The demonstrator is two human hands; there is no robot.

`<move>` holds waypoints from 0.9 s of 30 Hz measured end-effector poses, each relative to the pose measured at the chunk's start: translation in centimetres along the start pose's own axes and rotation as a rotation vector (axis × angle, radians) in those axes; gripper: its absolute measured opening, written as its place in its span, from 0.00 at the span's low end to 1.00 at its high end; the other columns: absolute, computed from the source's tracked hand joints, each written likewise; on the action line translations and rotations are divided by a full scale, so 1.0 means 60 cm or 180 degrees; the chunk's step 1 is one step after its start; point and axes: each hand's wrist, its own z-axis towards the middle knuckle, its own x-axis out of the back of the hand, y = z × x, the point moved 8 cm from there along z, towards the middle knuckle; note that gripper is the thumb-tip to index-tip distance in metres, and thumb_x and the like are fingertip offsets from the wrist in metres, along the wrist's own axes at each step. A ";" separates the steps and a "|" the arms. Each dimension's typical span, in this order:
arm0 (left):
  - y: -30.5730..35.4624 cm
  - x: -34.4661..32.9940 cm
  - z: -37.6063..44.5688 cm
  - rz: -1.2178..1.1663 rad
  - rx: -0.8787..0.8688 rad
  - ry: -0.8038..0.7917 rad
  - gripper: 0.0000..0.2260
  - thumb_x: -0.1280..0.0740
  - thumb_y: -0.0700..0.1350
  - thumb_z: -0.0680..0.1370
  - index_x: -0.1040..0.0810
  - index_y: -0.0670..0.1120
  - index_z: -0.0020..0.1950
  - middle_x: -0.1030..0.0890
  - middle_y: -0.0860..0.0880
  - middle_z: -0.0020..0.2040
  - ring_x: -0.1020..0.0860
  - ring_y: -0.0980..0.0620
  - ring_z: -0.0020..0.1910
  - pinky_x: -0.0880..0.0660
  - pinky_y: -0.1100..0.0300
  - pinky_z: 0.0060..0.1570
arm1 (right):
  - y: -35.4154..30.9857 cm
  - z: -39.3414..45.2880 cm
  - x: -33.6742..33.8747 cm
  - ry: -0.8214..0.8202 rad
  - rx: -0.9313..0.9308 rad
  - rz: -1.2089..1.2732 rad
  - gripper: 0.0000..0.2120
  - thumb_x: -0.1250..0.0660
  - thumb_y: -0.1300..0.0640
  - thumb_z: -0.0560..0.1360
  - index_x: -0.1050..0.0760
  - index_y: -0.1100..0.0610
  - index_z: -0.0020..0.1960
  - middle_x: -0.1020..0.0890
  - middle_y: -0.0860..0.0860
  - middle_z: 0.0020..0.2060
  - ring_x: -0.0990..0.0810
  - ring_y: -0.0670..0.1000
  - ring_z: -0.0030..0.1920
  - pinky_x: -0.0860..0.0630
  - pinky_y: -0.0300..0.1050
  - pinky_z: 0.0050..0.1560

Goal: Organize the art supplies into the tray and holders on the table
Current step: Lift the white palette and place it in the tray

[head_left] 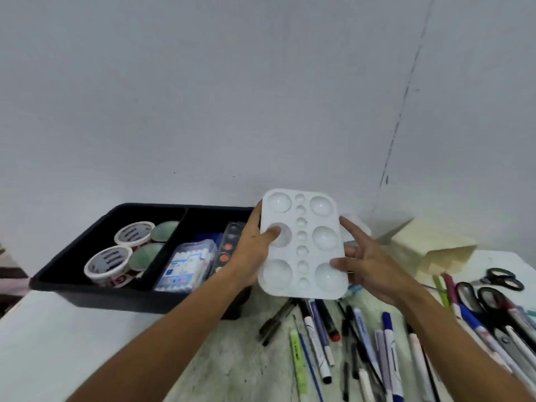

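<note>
I hold a white plastic paint palette (304,245) with round wells upright above the table, just right of the black tray (87,288). My left hand (252,250) grips its left edge, thumb pressed into a well. My right hand (368,262) holds its right edge, thumb on the front and fingers behind. The tray's left compartment holds two white tubs (108,264) and two green-lidded jars (143,258). Its right compartment holds a clear box of cotton swabs (185,264) and a strip of paint pots (227,245).
Several pens and markers (348,343) lie scattered on the table below the palette. Scissors (503,278) and more pens lie at the right. A cream paper bag (435,245) lies on its side at the back right. A grey wall stands close behind.
</note>
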 end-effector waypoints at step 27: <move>0.015 0.329 -0.025 0.4665 -0.0004 -0.1663 0.42 0.30 0.67 0.69 0.44 0.58 0.78 0.48 0.55 0.79 0.52 0.59 0.76 0.70 0.45 0.71 | 0.042 0.181 -0.338 -0.0153 -0.0463 -0.0136 0.31 0.30 0.72 0.70 0.33 0.46 0.63 0.15 0.58 0.47 0.15 0.57 0.45 0.21 0.47 0.32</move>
